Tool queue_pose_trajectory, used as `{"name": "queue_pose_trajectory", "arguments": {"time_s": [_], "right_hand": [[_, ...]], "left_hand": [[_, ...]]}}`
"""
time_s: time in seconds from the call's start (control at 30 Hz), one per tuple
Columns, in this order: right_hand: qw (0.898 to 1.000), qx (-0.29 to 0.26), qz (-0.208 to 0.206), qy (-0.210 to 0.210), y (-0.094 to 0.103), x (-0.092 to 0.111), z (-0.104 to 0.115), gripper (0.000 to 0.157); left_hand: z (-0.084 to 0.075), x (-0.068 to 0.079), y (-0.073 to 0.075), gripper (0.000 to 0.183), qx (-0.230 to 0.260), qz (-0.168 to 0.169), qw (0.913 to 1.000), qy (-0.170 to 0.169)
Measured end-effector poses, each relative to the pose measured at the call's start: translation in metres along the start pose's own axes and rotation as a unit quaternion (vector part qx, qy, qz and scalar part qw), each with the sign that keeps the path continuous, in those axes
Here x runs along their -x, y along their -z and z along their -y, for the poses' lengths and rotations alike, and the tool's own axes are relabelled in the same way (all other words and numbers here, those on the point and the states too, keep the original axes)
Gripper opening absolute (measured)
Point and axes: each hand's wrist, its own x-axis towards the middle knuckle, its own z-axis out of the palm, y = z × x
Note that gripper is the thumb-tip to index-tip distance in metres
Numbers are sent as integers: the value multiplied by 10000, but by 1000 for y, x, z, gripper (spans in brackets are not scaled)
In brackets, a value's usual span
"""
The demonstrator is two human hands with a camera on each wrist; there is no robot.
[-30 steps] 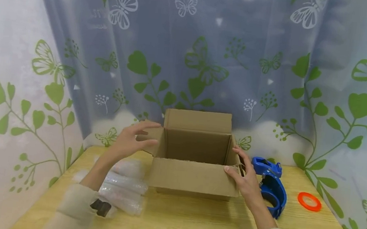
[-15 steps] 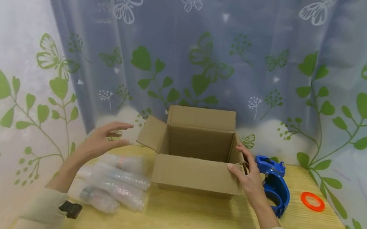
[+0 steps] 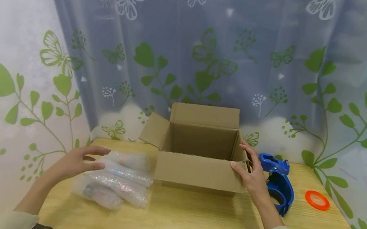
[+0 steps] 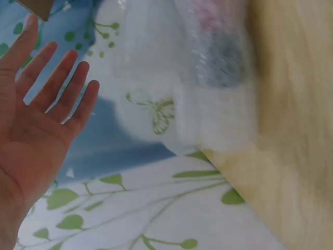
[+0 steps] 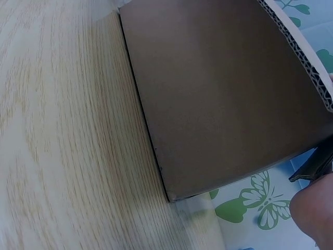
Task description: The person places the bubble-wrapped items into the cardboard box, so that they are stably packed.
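Box (image 3: 197, 171) open, unsealed; wrapped pkgs (image 3: 119, 185) outside it, 8 o'clock.
L grip (image 3: 76, 161) released nr pkgs; R grip (image 3: 253, 177) pinching box, 4 o'clock; deep inside, can't tell.

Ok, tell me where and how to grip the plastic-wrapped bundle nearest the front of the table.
Best bet: grip the front bundle round its middle, with the left hand coming from above, thumb on the near side. It lies lengthwise roughly left to right, its near side facing bare tabletop, while the neighbouring bundle crowds its far side, so reaching in there may be tight.
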Motion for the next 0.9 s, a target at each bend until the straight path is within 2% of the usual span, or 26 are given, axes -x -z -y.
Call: {"name": "queue_pose_trajectory", "arguments": {"time_s": [0.23,0.47,0.57,0.7,0.9], "right_hand": [[10000,45,35,-5,-2,0,0,67],[10000,54,5,4,-1,0,0,67],[10000,40,8,-11,-1,0,0,67],[10000,27,10,-35,-2,1,0,66],[10000,-14,2,-52,1,1,3,66]], "left_hand": [[13,20,-15,47,-57,60,9992,382],[19,20,-37,41,-658,-131,9977,57],[22,16,-43,40,-768,-44,9970,59],[26,10,-51,41,-577,188,9982,14],[30,8,-63,39,-497,73,9980,-396]]}}
